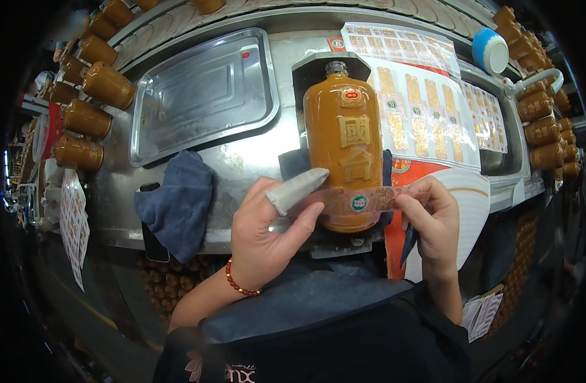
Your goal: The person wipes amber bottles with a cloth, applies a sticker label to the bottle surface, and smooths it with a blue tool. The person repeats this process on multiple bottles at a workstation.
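Note:
A brown glossy bottle (331, 121) with raised gold characters and a metallic neck lies on its back in a dark holder (312, 64). Across its lower part stretches a translucent pinkish label strip (334, 202) with a green-and-white round emblem. My left hand (261, 230), a pale finger cot on its index finger, has the strip's left end between thumb and index finger. The right end is pinched by my right hand (433, 223), which also has a slim dark blue tool (408, 245) tucked in its palm. Whether the strip's middle touches the glass I cannot tell.
A metal tray (203, 96) lies at the far left, near a blue cloth (178, 204) over a black phone (154, 246). Label sheets (427, 115) cover the right side, beside a blue-and-white roll (490, 51). More brown bottles (108, 86) line both sides.

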Demonstrator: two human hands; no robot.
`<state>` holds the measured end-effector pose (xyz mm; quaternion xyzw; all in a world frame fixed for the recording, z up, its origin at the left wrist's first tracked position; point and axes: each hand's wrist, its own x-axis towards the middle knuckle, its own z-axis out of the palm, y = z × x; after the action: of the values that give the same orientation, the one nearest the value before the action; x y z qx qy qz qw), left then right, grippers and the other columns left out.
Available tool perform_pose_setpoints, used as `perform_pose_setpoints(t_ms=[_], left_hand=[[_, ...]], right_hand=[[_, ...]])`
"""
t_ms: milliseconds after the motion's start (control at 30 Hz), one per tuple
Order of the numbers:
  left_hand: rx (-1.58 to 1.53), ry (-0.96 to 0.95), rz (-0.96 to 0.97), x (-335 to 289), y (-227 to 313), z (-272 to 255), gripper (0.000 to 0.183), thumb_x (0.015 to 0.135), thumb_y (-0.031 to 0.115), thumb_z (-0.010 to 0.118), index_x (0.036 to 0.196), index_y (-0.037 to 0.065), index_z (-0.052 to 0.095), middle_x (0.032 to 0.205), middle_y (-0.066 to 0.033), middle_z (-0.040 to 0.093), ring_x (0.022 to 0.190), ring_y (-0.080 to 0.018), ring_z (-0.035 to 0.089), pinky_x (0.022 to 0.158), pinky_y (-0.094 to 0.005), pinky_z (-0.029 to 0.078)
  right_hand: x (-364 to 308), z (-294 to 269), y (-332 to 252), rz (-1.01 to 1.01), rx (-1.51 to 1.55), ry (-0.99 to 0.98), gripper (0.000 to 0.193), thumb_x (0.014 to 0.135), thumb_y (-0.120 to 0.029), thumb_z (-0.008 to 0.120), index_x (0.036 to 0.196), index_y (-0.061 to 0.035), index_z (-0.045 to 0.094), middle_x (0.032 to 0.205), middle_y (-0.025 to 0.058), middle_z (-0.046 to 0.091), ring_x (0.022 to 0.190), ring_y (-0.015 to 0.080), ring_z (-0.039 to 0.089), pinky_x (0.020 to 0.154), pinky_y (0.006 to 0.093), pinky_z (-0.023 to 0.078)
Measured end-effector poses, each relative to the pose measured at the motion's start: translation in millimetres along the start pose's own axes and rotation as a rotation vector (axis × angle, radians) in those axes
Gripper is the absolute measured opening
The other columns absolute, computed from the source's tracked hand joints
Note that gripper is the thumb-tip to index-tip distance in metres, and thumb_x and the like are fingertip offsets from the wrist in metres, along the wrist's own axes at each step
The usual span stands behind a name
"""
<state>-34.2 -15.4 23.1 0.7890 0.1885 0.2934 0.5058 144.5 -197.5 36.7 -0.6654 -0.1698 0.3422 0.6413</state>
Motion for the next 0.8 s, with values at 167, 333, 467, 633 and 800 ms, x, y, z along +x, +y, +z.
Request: perform_pose_setpoints(t_ms=[167,333,467,633,800], left_hand=[[0.024,-0.005,0.0,0.3,-2.1,1.3,0.042,0.084,0.002,0.08,0.126,0.003,0.073,0.091,-0.0053,0.075,0.082,-0.0176,0.061,0.071,-0.0296,0.05],[0.022,0.002,0.005,-0.4,-3.5,1.3,0.041,0.084,0.002,0.08,0.125,0.003,0.073,0.092,-0.005,0.075,0.082,-0.0173,0.061,0.071,-0.0291,0.051],[0.01,0.009,-0.004,-0.3,-3.1,1.9,0.04,0.085,0.002,0.08,0.124,0.003,0.073,0.093,-0.005,0.075,0.082,-0.0171,0.061,0.071,-0.0289,0.051],[0.014,0.008,-0.016,-0.7,-3.7,2.3,0.04,0.085,0.002,0.08,0.124,0.003,0.073,0.092,-0.0053,0.075,0.083,-0.0169,0.062,0.072,-0.0288,0.051],[0.032,0.015,-0.021,-1.2,-4.6,2.6,0.041,0.084,0.003,0.081,0.125,0.003,0.073,0.09,-0.0053,0.074,0.083,-0.0167,0.062,0.072,-0.0286,0.051]], right_hand=[[2.3,-1.7,1.5,-0.002,0.011,-0.004,0.011,0.095,0.0,0.072,0.091,-0.0036,0.062,0.078,-0.0063,0.059,0.07,-0.0002,0.047,0.062,0.0185,0.036],[4.0,0.0,2.2,-0.002,-0.003,-0.016,0.011,0.095,-0.001,0.072,0.091,-0.0035,0.062,0.078,-0.0063,0.059,0.069,-0.0002,0.047,0.062,0.0187,0.035],[4.7,-1.1,3.5,-0.008,-0.002,-0.026,0.01,0.095,-0.001,0.072,0.091,-0.0033,0.063,0.078,-0.0065,0.058,0.069,-0.0002,0.047,0.062,0.0187,0.035],[6.1,-0.6,3.6,-0.007,-0.009,-0.027,0.01,0.096,-0.002,0.072,0.092,-0.0031,0.063,0.08,-0.005,0.062,0.07,-0.0004,0.049,0.062,0.0182,0.036],[7.2,-1.7,5.7,0.007,-0.02,-0.027,0.009,0.096,-0.002,0.072,0.092,-0.0027,0.063,0.08,-0.0036,0.065,0.07,-0.0006,0.05,0.062,0.0181,0.036]])
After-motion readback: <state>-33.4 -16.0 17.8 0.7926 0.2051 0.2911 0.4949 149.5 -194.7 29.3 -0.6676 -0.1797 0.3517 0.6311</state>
